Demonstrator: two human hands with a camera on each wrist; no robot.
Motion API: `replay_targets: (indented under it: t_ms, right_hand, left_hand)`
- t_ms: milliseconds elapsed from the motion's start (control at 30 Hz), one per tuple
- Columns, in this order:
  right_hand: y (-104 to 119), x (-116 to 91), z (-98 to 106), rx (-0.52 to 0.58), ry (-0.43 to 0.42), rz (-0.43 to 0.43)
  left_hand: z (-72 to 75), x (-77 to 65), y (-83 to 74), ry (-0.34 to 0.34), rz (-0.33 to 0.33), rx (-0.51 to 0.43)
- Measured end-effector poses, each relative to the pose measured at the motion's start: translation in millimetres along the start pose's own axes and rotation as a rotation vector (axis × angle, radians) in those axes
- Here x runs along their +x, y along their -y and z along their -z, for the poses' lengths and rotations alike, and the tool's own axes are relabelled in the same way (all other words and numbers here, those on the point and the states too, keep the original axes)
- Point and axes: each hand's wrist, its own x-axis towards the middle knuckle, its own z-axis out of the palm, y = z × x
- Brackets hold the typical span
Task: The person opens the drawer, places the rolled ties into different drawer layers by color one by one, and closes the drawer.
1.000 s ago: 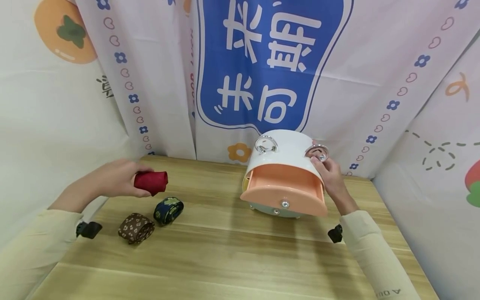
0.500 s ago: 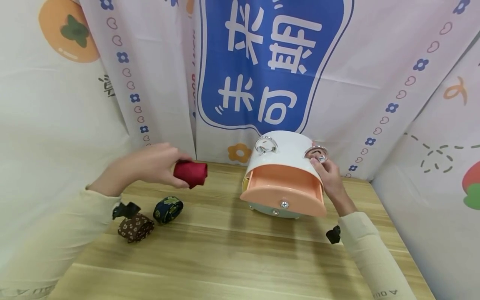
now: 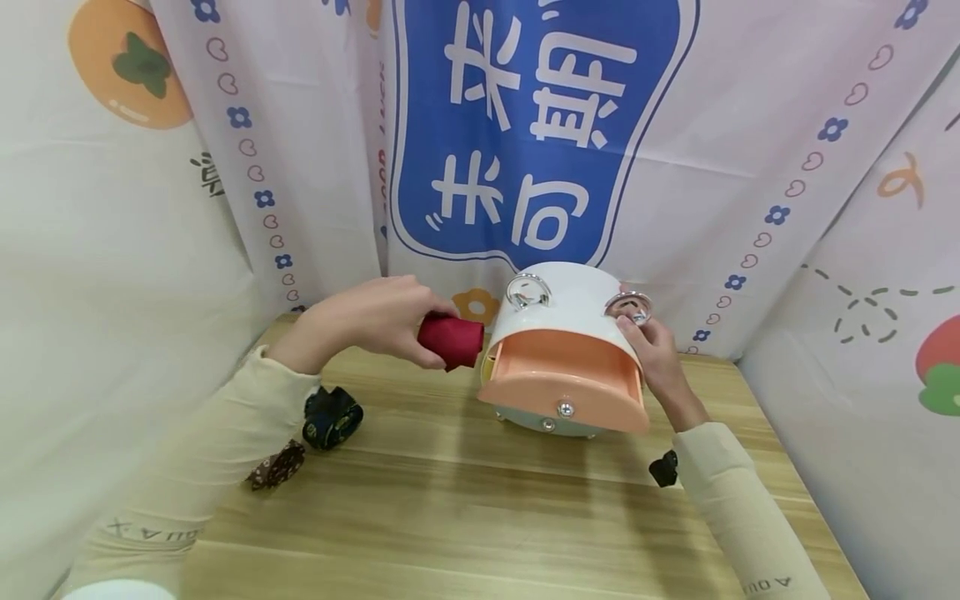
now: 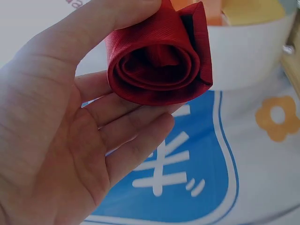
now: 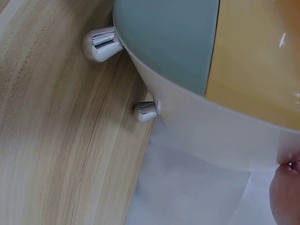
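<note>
A rolled red necktie (image 3: pixel 452 340) is held between the thumb and fingers of my left hand (image 3: pixel 382 321), in the air just left of the drawer box. The left wrist view shows the roll's spiral end (image 4: pixel 154 65). The small white drawer box (image 3: pixel 562 292) stands at the back of the table, its orange top drawer (image 3: pixel 566 392) pulled out. My right hand (image 3: pixel 660 358) grips the box's upper right side by a chrome ring (image 3: pixel 628 307); most of its fingers are hidden. A rolled dark necktie with a green pattern (image 3: pixel 332 419) and a rolled brown flowered necktie (image 3: pixel 277 465) lie beneath my left forearm.
The box has a grey-green lower drawer (image 3: pixel 551 419) and chrome feet (image 5: pixel 101 44). It stands on a wood-grain table (image 3: pixel 480 517). Printed cloth (image 3: pixel 322 167) hangs behind it and along both sides.
My left hand has carried the red necktie rightward from the table's left side to beside the box. Its sleeve now partly covers the other rolls. My right hand stays at the box.
</note>
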Motion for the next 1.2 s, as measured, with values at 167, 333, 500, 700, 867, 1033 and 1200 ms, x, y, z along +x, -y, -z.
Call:
replay_targets:
  t_ms: [167, 333, 500, 700, 867, 1033, 1200]
  right_hand:
    - [6, -1, -2, -0.023, -0.024, -0.045]
    - [4, 1, -3, -0.024, 0.001, -0.022]
    - [2, 3, -4, -0.006, 0.030, 0.020]
    - [3, 3, -5, 0.003, 0.020, 0.030]
    - [4, 1, -3, -0.013, 0.011, 0.027]
    - [0, 1, 0, -0.036, -0.017, -0.018]
    - [-15, 5, 4, -0.049, -0.040, -0.053]
  left_hand:
    - [1.8, 19.3, -8.8, 0.019, -0.021, -0.028]
    - [1.4, 36.2, -19.1, 0.028, -0.057, -0.061]
    - [0.8, 47.8, -30.1, 0.051, -0.075, -0.076]
    - [-1.0, 58.4, -38.6, 0.078, -0.081, -0.059]
    - [-0.5, 64.1, -44.0, 0.072, -0.070, -0.024]
    - [-0.4, 69.2, -52.1, 0.063, -0.090, 0.003]
    - [-2.3, 78.9, -60.5, 0.084, -0.116, -0.032]
